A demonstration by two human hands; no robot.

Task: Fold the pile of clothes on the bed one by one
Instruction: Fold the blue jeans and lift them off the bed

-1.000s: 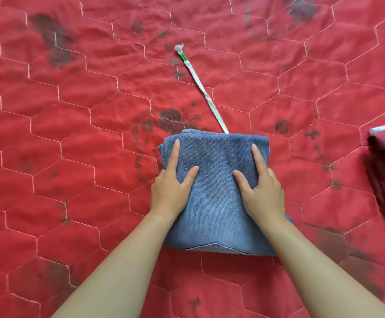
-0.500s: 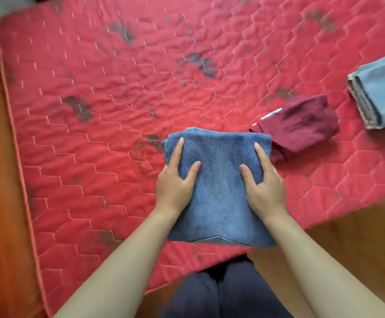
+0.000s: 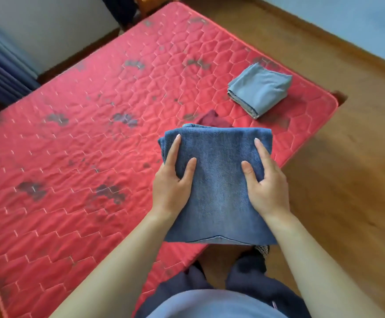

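Folded denim jeans (image 3: 219, 180), held off the red quilted mattress (image 3: 72, 168) and carried as a flat packet, probably so the folds hold until a resting spot is chosen. Gripped from both side edges: left hand (image 3: 173, 180) clamped on the left edge, thumb lying on top and index finger stretched forward along the cloth, other fingers tucked out of sight underneath; right hand (image 3: 267, 187) mirrored on the right edge, thumb on top, index finger pointing toward the far fold. Both closed firmly on the denim, nothing else held. Forearms extended forward and roughly parallel, wrists straight, palms turned inward toward each other, keeping the bundle level above the near corner of the mattress. Just beyond the far edge of the grip, partly hidden by the denim, a maroon garment (image 3: 212, 120); farther off to the right, a folded grey-blue garment (image 3: 260, 90) near the mattress edge, likely the finished stack and the sensible destination. Wooden floor (image 3: 347, 180) to the right.
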